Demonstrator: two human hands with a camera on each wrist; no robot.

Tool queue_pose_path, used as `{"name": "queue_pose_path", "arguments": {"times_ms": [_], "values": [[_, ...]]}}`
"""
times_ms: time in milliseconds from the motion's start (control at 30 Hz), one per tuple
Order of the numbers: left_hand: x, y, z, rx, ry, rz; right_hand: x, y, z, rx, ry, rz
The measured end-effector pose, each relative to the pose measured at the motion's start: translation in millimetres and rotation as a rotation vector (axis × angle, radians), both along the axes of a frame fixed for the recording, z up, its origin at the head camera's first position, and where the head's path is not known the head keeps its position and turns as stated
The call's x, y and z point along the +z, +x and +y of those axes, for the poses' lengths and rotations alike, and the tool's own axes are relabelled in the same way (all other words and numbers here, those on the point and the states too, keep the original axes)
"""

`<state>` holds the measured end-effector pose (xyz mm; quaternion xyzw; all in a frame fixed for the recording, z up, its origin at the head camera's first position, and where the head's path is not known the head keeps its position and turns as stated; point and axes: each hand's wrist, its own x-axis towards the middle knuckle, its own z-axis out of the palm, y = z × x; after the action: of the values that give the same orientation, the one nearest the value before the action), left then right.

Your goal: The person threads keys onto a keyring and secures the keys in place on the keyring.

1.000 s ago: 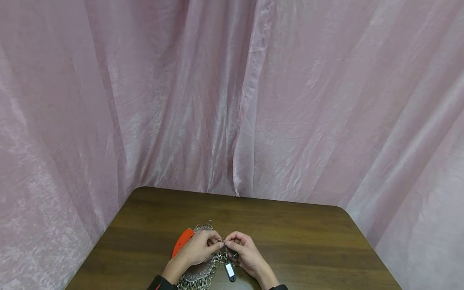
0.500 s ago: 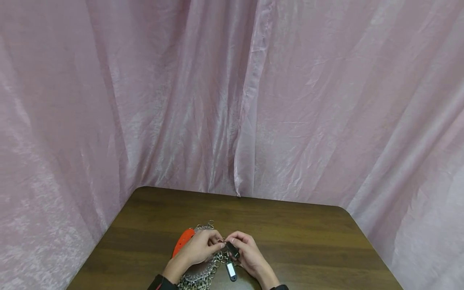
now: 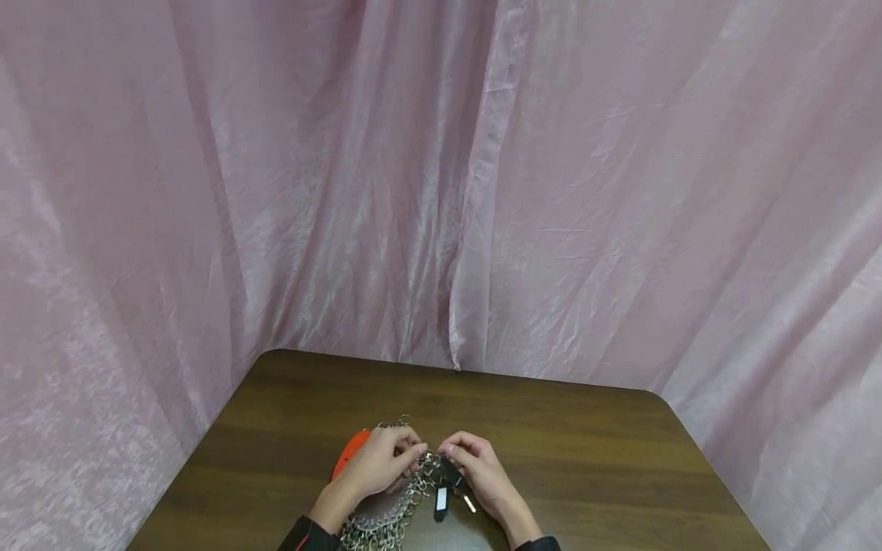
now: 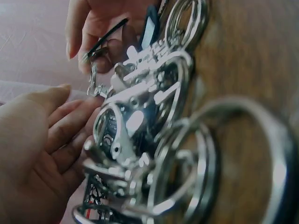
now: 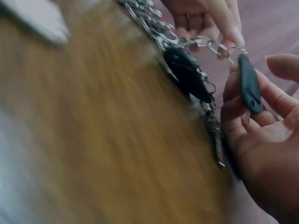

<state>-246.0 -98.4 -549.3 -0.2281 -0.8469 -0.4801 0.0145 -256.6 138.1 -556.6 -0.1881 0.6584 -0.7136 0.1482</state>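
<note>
In the head view my left hand (image 3: 386, 463) reaches over a heap of metal key rings and clasps (image 3: 423, 490), thumb and fingertips pinched near a short keychain (image 5: 205, 43). Opposite it, my right hand (image 3: 485, 474) holds a black key tag (image 3: 451, 472) with curled fingers; in the right wrist view the thumb stands a little off the tag. Below hang a second tag with a white label (image 3: 441, 499) and a key (image 3: 470, 503). The exact contact at the small rings is partly hidden by fingers.
An orange flat piece (image 3: 350, 451) lies left of the left hand. Under that hand is a rounded, greyish piece (image 3: 386, 505) fringed with rings. The brown wooden table (image 3: 586, 467) extends behind and to the right, with a pink curtain (image 3: 586, 229) beyond.
Both hands have drawn slightly apart. The right hand has shifted right with the black tag. A key has come into view below it, and the labelled tag now hangs straighter.
</note>
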Motion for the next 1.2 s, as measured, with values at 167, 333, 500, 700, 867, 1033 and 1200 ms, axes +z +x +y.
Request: {"name": "queue_pose_path", "arguments": {"times_ms": [167, 333, 500, 700, 867, 1033, 1200], "values": [[4.4, 1.1, -1, 0.046, 0.029, 0.036, 8.0, -3.3, 9, -0.031, 0.205, 0.206], [7.0, 4.3, -1, 0.217, -0.106, 0.231, 14.1, -1.9, 11, -0.113, 0.461, 0.457], [9.6, 6.8, -2, 0.325, -0.281, 0.335, 20.0, 3.2, 8, -0.260, 0.752, 0.689], [14.1, 8.3, -6, 0.307, -0.426, 0.317, 27.3, 7.6, 8, -0.312, 0.976, 0.759], [14.0, 9.9, -11, 0.295, -0.519, 0.269, 30.7, 7.9, 9, -0.345, 1.111, 0.784], [15.2, 9.6, -13, 0.305, -0.532, 0.245, 31.9, 7.8, 9, -0.356, 1.150, 0.784], [15.8, 8.7, -12, 0.309, -0.530, 0.240, 32.3, 7.0, 11, -0.346, 1.143, 0.762]]}}
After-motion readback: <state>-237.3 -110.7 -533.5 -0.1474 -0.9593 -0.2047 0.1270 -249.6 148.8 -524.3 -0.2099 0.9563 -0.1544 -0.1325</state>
